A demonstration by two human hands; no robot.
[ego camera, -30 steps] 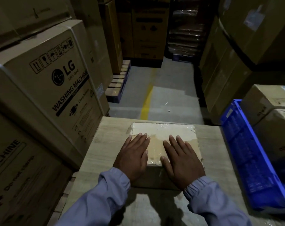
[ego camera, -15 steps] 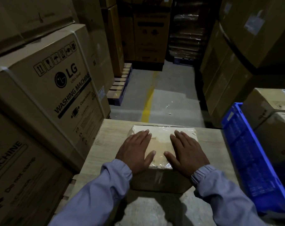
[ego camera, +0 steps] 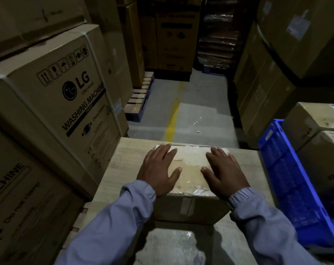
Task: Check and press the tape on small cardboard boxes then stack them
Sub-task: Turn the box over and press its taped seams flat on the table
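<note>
Small brown taped cardboard box (ego camera: 190, 169) on pale wooden table (ego camera: 122, 169); left hand (ego camera: 158, 172) and right hand (ego camera: 224, 173) press flat on top, fingers straight, slightly spread. Large carton (ego camera: 53, 104) reads "LG WASHING MACHINE". Blue plastic crate (ego camera: 292, 180) at right.

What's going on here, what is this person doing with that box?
A person in long sleeves is pressing both hands flat on the taped top of a small cardboard box, which sits on a wooden table. The left hand and right hand lie on either side of the shiny clear tape, fingers straight. Nothing is stacked on the box. A blue crate stands to the right.
</note>
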